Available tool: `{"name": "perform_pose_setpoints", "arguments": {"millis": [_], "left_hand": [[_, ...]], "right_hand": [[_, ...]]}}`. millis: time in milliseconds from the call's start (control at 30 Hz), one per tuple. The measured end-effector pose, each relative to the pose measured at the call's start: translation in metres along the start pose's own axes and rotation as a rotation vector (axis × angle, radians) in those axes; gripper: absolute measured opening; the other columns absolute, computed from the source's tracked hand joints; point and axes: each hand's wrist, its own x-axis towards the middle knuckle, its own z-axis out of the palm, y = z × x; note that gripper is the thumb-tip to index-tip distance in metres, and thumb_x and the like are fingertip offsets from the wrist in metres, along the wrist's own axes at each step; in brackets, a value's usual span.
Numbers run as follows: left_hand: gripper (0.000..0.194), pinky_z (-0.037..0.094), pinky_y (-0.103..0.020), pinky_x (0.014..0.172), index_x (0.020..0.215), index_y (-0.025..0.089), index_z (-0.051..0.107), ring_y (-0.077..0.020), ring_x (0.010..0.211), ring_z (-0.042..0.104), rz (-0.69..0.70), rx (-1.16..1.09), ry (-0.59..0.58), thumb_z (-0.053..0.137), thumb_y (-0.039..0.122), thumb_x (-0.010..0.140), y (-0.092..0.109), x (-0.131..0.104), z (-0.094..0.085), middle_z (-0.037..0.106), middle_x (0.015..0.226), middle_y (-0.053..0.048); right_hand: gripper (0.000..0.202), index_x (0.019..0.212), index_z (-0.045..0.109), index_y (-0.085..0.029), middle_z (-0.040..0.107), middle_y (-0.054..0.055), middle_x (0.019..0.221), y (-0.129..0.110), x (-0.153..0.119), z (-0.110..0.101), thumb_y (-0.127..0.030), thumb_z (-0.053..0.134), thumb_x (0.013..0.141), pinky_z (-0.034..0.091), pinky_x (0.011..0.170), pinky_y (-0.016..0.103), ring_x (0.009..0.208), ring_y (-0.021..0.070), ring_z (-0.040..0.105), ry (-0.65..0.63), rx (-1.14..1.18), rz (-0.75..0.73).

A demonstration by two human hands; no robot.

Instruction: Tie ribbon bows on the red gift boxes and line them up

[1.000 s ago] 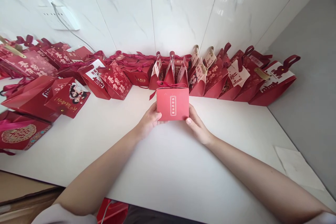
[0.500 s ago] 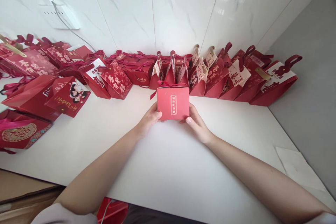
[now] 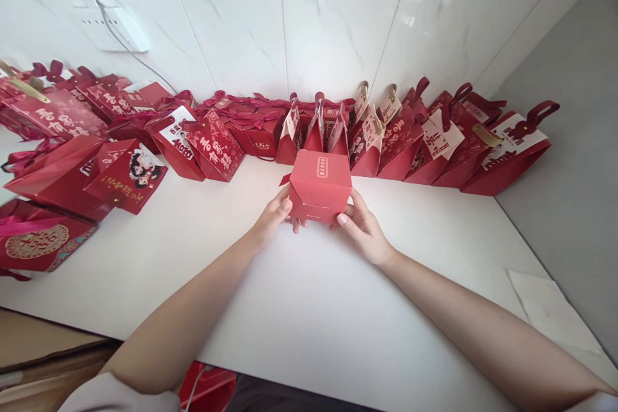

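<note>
1. Nine o'clock from the held box: a patterned box, the nearest of a red pile on the white table.
2. Ten: wall socket.
3. Twelve: upright gift boxes crowd close behind, blocking the way to the wall.
4. Nearly three: a handled box ends that row.
5. Centre: left hand at eight and right hand at four grip the red box, tipped, pale-framed label uppermost, folded end facing the person.

White tabletop, red gift boxes along back and left, pale sheet at right
</note>
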Motion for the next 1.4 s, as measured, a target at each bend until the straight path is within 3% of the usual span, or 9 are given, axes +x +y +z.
{"name": "perform_pose_setpoints", "arguments": {"millis": [100,233,433,533,700,800,1167,1400], "left_hand": [[0.058,0.052,-0.032,0.062,0.112,0.016,0.061,-0.0204,0.072,0.065,-0.065,-0.025,0.015,0.047,0.067,0.088,0.001,0.001,0.001,0.069,0.084,-0.009],[0.06,0.054,-0.034,0.063,0.101,0.012,0.064,-0.0206,0.069,0.065,-0.126,-0.057,0.035,0.042,0.067,0.09,0.003,0.002,0.004,0.069,0.077,-0.01],[0.061,0.059,-0.036,0.059,0.133,0.013,0.054,-0.023,0.073,0.07,-0.083,-0.03,0.056,0.057,0.056,0.089,0.006,0.001,0.009,0.072,0.102,-0.015],[0.063,0.059,-0.034,0.059,0.142,0.016,0.047,-0.0241,0.077,0.072,-0.018,-0.018,0.083,0.053,0.054,0.092,0.006,0.0,0.01,0.073,0.105,-0.015],[0.071,0.06,-0.036,0.06,0.151,0.017,0.035,-0.0259,0.078,0.073,-0.022,-0.074,0.09,0.048,0.056,0.093,0.009,0.0,0.011,0.073,0.106,-0.015],[0.073,0.06,-0.036,0.061,0.154,0.02,0.03,-0.0255,0.08,0.074,-0.029,-0.076,0.078,0.053,0.053,0.092,0.01,0.0,0.013,0.071,0.114,-0.016],[0.082,0.061,-0.041,0.062,0.155,0.012,0.026,-0.0278,0.078,0.073,-0.07,-0.016,0.072,0.053,0.055,0.091,0.008,0.001,0.011,0.074,0.095,-0.016],[0.074,0.059,-0.038,0.061,0.151,0.012,0.036,-0.0225,0.059,0.07,-0.094,0.056,0.102,0.052,0.054,0.092,0.008,0.001,0.004,0.071,0.066,-0.006]], "right_hand": [[0.08,0.158,0.007,-0.028,0.061,0.0,0.084,-0.003,-0.002,0.001,-0.047,0.053,0.096,0.05,0.089,0.041,0.08,0.0192,0.062,-0.007,0.0,0.003],[0.083,0.158,0.002,-0.026,0.061,0.0,0.082,-0.007,-0.002,0.0,-0.048,0.052,0.096,0.049,0.088,0.041,0.08,0.0191,0.062,-0.044,0.031,-0.002],[0.088,0.158,-0.001,-0.024,0.068,0.002,0.089,-0.004,0.002,0.0,-0.05,0.055,0.094,0.05,0.088,0.044,0.081,0.0198,0.065,-0.029,0.042,0.079],[0.08,0.157,0.01,-0.024,0.071,0.004,0.09,-0.002,0.003,0.0,-0.053,0.051,0.095,0.053,0.085,0.044,0.081,0.0209,0.067,-0.02,0.098,0.09],[0.057,0.142,0.039,-0.023,0.072,0.005,0.086,0.001,0.005,-0.002,-0.058,0.043,0.097,0.055,0.075,0.042,0.072,0.0216,0.069,0.028,0.142,0.096],[0.055,0.138,0.042,-0.024,0.072,0.004,0.081,0.002,0.005,-0.003,-0.059,0.04,0.097,0.054,0.071,0.04,0.069,0.022,0.07,0.032,0.161,0.135],[0.056,0.133,0.045,-0.022,0.072,0.004,0.076,-0.001,0.008,-0.004,-0.063,0.033,0.097,0.052,0.065,0.036,0.064,0.0211,0.071,0.052,0.206,0.201],[0.063,0.146,0.034,-0.023,0.071,0.003,0.076,-0.002,0.008,-0.004,-0.063,0.031,0.097,0.053,0.065,0.038,0.063,0.0219,0.069,0.065,0.186,0.189]]}}
